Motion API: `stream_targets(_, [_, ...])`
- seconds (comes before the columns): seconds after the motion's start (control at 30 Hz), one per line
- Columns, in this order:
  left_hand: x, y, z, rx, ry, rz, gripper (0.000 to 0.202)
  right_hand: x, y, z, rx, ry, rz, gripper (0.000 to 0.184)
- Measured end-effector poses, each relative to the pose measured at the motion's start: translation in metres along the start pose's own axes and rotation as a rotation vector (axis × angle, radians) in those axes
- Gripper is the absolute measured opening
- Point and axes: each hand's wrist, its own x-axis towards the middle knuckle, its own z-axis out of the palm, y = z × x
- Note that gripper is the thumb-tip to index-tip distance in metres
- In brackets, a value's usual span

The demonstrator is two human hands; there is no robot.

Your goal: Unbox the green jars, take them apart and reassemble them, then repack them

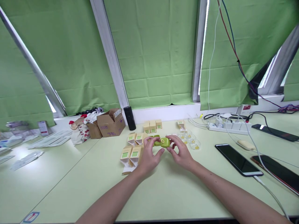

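A small, rounded green case with a pale yellow loop on it is held up over the table, between my two hands. My left hand has its thumb and bent fingers closed at the case's left side. On the opposite side, my right hand pinches it between thumb and fingertips. More green pieces show behind my left fingers, partly hidden. Just left of my left hand stand several opened cream boxes with green squares. Clear round plastic pieces with yellow bits lie beyond my right hand.
Small cream boxes stand farther back, near a black cylinder and an open cardboard carton. To the right are a phone on a charging cable, a power strip and loose cables. Flat packets lie at left.
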Motion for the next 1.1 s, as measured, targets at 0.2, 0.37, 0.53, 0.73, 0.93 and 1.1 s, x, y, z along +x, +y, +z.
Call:
stream_targets(0.2, [0.0, 0.003, 0.003, -0.005, -0.034, 0.044, 0.049, -0.002, 0.001, 0.002, -0.032, -0.019, -0.002, 0.048])
stream_targets(0.37, [-0.002, -0.001, 0.005, -0.023, -0.071, 0.049, 0.047, -0.004, 0.004, 0.004, -0.047, -0.031, 0.055, 0.05])
stream_targets(0.53, [-0.001, 0.003, 0.004, -0.042, -0.073, 0.037, 0.04, -0.004, 0.0, 0.002, -0.031, -0.036, 0.044, 0.048])
stream_targets(0.73, [0.003, -0.005, 0.002, -0.128, 0.01, -0.119, 0.045, 0.0, 0.005, -0.006, -0.093, 0.07, 0.052, 0.032])
stream_targets(0.93, [0.009, -0.022, 0.005, -0.296, 0.051, -0.175, 0.046, 0.003, 0.03, -0.015, -0.402, 0.069, 0.077, 0.029])
stream_targets(1.1, [0.014, -0.018, 0.005, -0.423, 0.074, -0.229, 0.046, 0.001, 0.039, -0.012, -0.632, -0.117, 0.05, 0.038])
